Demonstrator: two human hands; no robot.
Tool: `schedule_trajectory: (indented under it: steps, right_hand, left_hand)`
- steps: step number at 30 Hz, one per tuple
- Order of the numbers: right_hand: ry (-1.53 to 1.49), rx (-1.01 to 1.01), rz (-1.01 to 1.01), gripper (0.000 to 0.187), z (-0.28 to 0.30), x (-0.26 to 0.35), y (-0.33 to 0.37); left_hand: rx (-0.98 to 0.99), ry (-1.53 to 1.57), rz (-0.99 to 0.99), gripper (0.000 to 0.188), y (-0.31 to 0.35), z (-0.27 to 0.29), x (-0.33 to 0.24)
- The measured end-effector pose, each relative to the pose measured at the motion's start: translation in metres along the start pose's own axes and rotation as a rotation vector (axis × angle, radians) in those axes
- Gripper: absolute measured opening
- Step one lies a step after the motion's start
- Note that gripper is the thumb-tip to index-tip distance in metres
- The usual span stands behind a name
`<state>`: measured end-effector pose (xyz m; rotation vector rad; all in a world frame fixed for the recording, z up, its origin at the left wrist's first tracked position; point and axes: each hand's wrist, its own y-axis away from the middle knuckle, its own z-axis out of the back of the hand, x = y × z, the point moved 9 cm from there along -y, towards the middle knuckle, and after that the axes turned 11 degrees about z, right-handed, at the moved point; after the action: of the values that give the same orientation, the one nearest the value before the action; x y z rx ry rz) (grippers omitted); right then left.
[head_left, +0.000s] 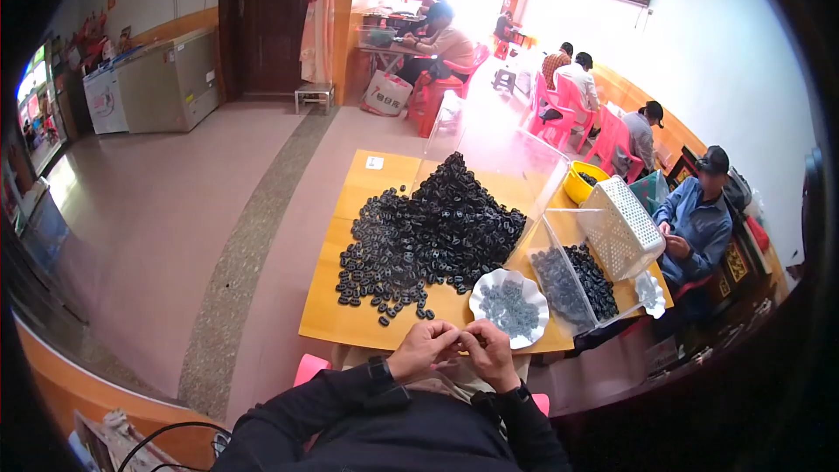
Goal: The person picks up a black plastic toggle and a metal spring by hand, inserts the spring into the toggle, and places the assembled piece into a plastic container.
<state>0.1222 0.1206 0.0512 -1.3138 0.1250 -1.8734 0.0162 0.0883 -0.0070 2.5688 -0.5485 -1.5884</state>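
My left hand (423,350) and my right hand (489,351) meet fingertip to fingertip just off the table's near edge. Both are closed in a pinch; whatever sits between the fingers is too small to make out. Right beyond them is a white scalloped dish (535,338) with many tiny greyish, clear-looking pieces (509,307) in it. A large heap of small black oval pieces with openings (437,232) spreads over the wooden table, with loose ones nearest my left hand. More black pieces (587,284) lie in a clear plastic box (549,273) to the right.
A white perforated basket (622,227) leans at the clear box, near a yellow bowl (577,183). A clear panel (544,166) stands behind the heap. One person in a cap (699,218) sits at the right; others sit on pink chairs (555,118) farther back. A chest freezer (179,83) stands far left.
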Motion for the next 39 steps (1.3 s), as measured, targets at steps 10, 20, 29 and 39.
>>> schedule_trajectory:
  steps: [10,20,29,39]
  right_hand:
    - [-0.309,-0.032,-0.15,0.005,-0.007,-0.009,0.004]
    - [-0.237,0.012,-0.068,0.006,-0.006,0.0,-0.002]
    - [-0.383,0.039,-0.222,0.008,-0.013,-0.009,0.002]
    - [-0.414,-0.057,-0.21,0.009,-0.008,-0.017,0.004]
  left_hand:
    - [0.008,0.021,-0.049,0.02,-0.002,0.001,0.002]
    - [0.055,0.261,0.152,0.02,0.003,-0.002,0.011]
    - [0.107,0.221,0.098,0.021,0.001,-0.003,0.005]
    - [0.07,0.159,0.052,0.02,0.003,-0.004,0.001]
